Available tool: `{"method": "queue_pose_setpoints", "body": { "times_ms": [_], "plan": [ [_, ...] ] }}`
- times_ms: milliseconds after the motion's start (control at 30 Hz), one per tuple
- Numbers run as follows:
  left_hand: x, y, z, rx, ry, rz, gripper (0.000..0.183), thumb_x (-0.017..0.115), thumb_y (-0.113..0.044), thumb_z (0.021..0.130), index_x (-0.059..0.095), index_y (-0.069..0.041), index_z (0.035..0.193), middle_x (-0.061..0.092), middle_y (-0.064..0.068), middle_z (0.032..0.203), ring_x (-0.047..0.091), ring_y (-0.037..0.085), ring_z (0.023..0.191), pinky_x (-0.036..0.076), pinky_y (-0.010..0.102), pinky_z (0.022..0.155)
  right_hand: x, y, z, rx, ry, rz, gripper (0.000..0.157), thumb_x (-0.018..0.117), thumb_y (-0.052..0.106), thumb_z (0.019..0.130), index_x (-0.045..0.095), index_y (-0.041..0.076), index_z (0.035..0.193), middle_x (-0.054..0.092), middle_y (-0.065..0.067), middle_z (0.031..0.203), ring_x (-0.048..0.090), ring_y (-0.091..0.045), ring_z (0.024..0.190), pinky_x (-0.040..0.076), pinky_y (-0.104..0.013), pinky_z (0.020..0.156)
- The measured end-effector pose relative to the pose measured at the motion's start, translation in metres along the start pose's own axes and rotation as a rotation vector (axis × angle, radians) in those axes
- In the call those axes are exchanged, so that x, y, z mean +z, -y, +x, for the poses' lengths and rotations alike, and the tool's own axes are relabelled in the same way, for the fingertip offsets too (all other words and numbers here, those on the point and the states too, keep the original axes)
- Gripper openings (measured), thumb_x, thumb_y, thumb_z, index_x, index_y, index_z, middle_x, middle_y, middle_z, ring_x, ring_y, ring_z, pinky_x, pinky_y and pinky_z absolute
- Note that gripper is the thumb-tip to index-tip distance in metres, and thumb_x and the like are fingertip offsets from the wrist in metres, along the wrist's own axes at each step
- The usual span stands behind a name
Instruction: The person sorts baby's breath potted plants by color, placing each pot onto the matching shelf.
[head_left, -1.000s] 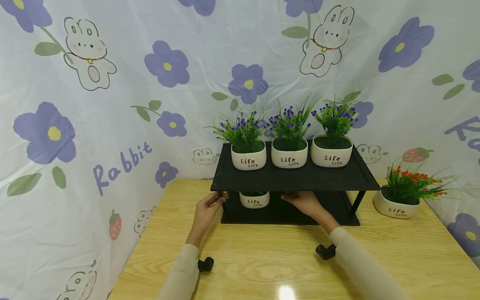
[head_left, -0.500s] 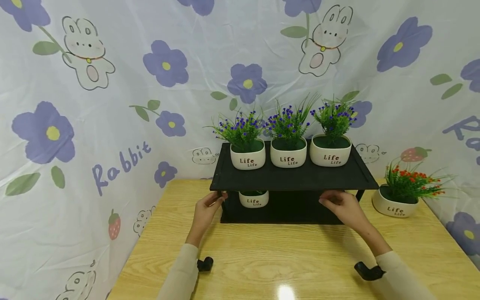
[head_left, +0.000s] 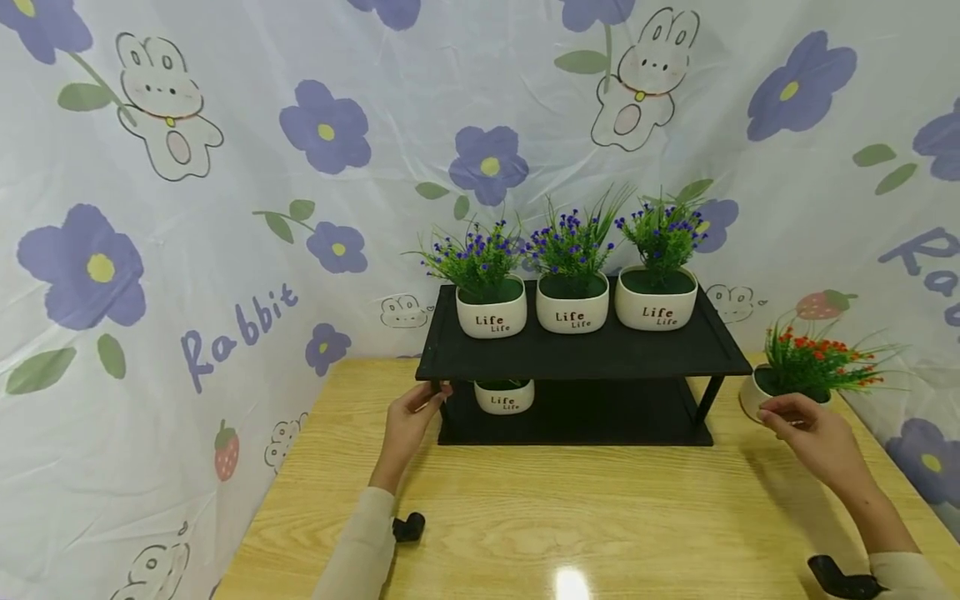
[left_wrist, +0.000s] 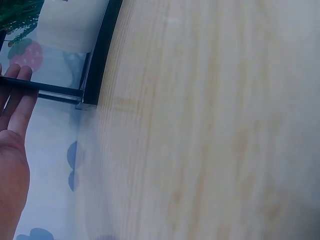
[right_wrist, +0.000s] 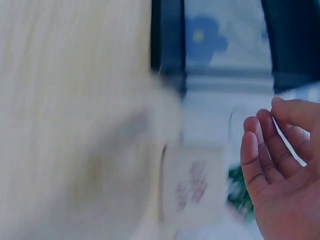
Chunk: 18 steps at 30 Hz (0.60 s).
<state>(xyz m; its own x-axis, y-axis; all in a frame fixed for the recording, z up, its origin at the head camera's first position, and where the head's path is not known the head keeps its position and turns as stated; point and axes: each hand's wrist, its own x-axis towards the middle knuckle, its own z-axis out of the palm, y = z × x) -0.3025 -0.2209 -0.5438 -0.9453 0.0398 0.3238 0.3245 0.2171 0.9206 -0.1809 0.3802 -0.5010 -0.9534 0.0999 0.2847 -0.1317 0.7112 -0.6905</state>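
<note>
A two-tier black shelf (head_left: 585, 358) stands on the wooden table. My left hand (head_left: 407, 425) grips its left front post (left_wrist: 55, 90), fingers passing behind the post in the left wrist view. My right hand (head_left: 821, 442) is in front of a white pot of red flowers (head_left: 750, 396) at the shelf's right and overlaps it in the head view. In the right wrist view its fingers are loosely bent with nothing between them, beside the white pot (right_wrist: 194, 187).
Three white pots with purple flowers, a left one (head_left: 491, 318), a middle one (head_left: 572, 315) and a right one (head_left: 656, 310), line the upper tier. Another white pot (head_left: 504, 398) sits on the lower tier at left. A printed cloth (head_left: 420, 100) hangs behind the table (head_left: 487, 500).
My right hand has come out from under the upper tier and moved right to the red-flower pot. My left hand has stayed at the post.
</note>
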Motion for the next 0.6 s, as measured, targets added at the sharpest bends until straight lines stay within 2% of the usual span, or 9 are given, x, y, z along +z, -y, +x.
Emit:
{"method": "queue_pose_setpoints", "body": {
  "times_ms": [67,133,233,267,333,367,433,467,600],
  "plan": [
    [0.0,0.0,0.001,0.004,-0.002,-0.001,0.027,0.072,-0.013,0.103,0.076,-0.003,0.128,0.079,0.019,0.122,0.075,0.021,0.118,0.057,0.017,0.099,-0.01,-0.018,-0.003,0.074,-0.009,-0.001,0.029,0.064,0.023,0.109,0.068,-0.002,0.124,0.056,0.038,0.094,0.053,0.018,0.079,0.05,-0.018,0.062],
    [0.0,0.0,0.001,0.009,-0.001,-0.005,0.028,0.072,-0.012,0.103,0.076,-0.003,0.129,0.078,0.019,0.122,0.075,0.017,0.117,0.056,0.017,0.099,-0.019,-0.033,-0.004,0.175,-0.028,0.007,0.039,0.063,0.028,0.109,0.063,-0.006,0.129,0.058,0.031,0.096,0.049,0.019,0.079,0.049,-0.018,0.061],
    [0.0,-0.001,0.001,0.016,0.003,-0.014,0.029,0.072,-0.012,0.103,0.075,-0.003,0.131,0.078,0.02,0.122,0.075,0.013,0.116,0.056,0.017,0.099,-0.03,-0.049,-0.002,0.33,-0.067,0.025,0.057,0.059,0.034,0.11,0.049,-0.012,0.141,0.066,-0.007,0.118,0.056,-0.001,0.087,0.05,-0.026,0.066],
    [0.0,0.0,0.001,0.018,0.003,-0.014,0.03,0.072,-0.011,0.103,0.075,-0.002,0.131,0.078,0.02,0.123,0.075,0.012,0.116,0.056,0.016,0.099,-0.033,-0.053,0.0,0.376,-0.072,0.046,0.063,0.057,0.035,0.11,0.043,-0.014,0.147,0.06,-0.023,0.131,0.061,-0.015,0.098,0.054,-0.033,0.073],
    [0.0,-0.001,0.0,0.018,0.0,-0.016,0.03,0.072,-0.011,0.103,0.075,-0.002,0.131,0.078,0.02,0.123,0.074,0.01,0.115,0.057,0.016,0.099,-0.036,-0.06,0.004,0.444,-0.073,0.067,0.076,0.055,0.037,0.11,0.028,-0.017,0.155,0.035,-0.045,0.152,0.055,-0.042,0.121,0.055,-0.049,0.087],
    [0.0,0.0,0.0,0.018,-0.002,-0.015,0.03,0.072,-0.011,0.103,0.075,-0.001,0.131,0.078,0.02,0.122,0.074,0.01,0.114,0.057,0.016,0.098,-0.038,-0.063,0.006,0.462,-0.066,0.084,0.081,0.054,0.037,0.11,0.021,-0.018,0.158,0.025,-0.047,0.158,0.046,-0.056,0.132,0.053,-0.06,0.094],
    [0.0,0.0,0.0,0.016,-0.006,-0.009,0.03,0.072,-0.011,0.103,0.074,-0.001,0.131,0.078,0.02,0.122,0.074,0.01,0.114,0.057,0.016,0.098,-0.04,-0.07,0.01,0.471,-0.043,0.128,0.088,0.053,0.037,0.11,0.008,-0.019,0.161,0.009,-0.048,0.164,0.023,-0.067,0.148,0.04,-0.076,0.108],
    [0.0,0.0,-0.001,0.016,-0.007,-0.005,0.03,0.072,-0.012,0.103,0.074,-0.001,0.131,0.078,0.02,0.122,0.075,0.011,0.114,0.057,0.016,0.098,-0.041,-0.073,0.011,0.465,-0.023,0.146,0.091,0.053,0.037,0.11,0.003,-0.019,0.161,0.004,-0.048,0.165,0.016,-0.069,0.15,0.032,-0.08,0.112],
    [0.0,0.0,-0.001,0.016,-0.007,0.01,0.032,0.072,-0.014,0.103,0.073,0.001,0.132,0.078,0.019,0.123,0.075,0.017,0.116,0.057,0.016,0.098,-0.043,-0.084,0.018,0.412,0.078,0.179,0.096,0.053,0.037,0.111,-0.008,-0.02,0.16,-0.012,-0.046,0.166,0.001,-0.07,0.153,0.022,-0.083,0.115]
  ]
}}
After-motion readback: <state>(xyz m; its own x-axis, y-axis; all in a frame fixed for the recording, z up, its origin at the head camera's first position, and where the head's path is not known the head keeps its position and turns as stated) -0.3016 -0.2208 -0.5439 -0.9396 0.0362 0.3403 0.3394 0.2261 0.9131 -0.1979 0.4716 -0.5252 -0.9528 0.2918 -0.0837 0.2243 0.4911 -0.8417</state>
